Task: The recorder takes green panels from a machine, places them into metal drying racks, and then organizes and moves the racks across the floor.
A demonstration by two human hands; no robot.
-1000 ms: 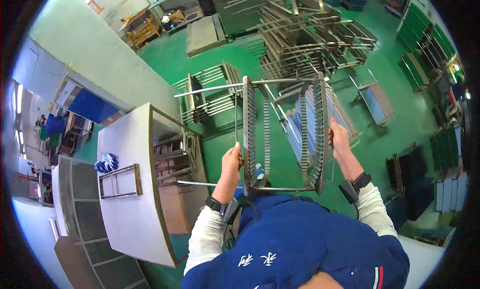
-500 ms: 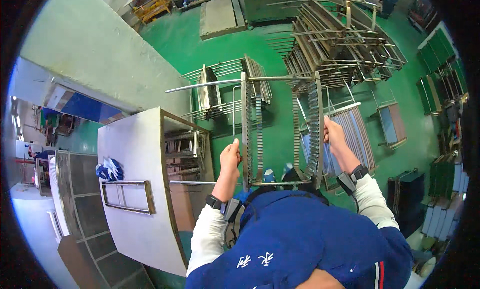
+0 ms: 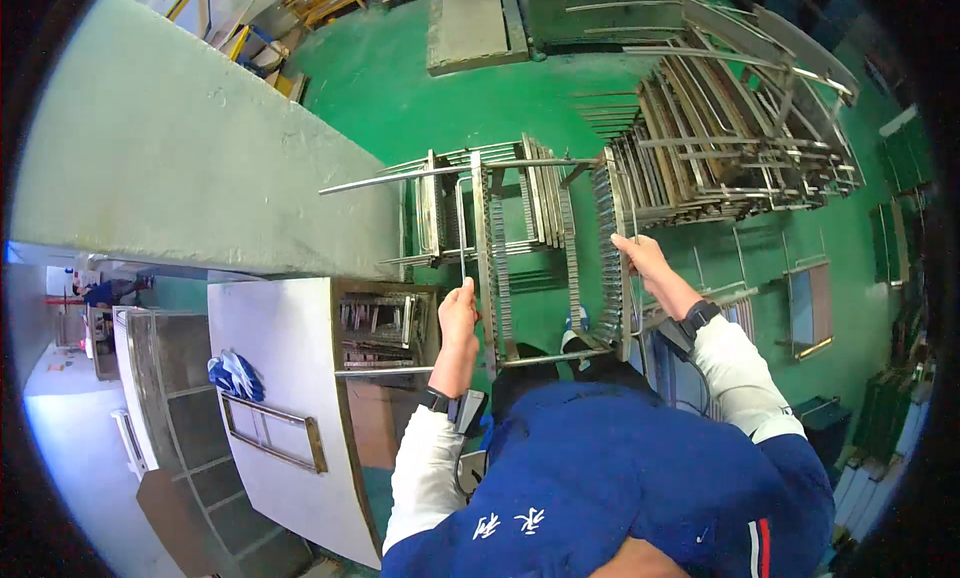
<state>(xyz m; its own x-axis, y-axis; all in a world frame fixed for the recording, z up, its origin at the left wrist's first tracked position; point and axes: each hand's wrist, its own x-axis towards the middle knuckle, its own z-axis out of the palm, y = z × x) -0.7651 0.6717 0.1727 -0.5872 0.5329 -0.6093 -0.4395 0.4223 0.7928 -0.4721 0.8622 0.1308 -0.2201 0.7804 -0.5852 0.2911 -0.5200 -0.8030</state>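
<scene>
Metal rack point(image 3: 483, 248) sits between the gripping left hand point(image 3: 459, 316) and right hand point(image 3: 645, 258).

And there on the left, blue-and-white gloves point(image 3: 237, 375) lie on a pale cabinet point(image 3: 272, 328), right by a small metal frame point(image 3: 318, 446), with dark panels point(image 3: 186, 348) further left! A thick pale wall point(image 3: 200, 158) cuts across, and beyond, on the green floor point(image 3: 370, 88), sits a flat grey slab point(image 3: 466, 23).
</scene>
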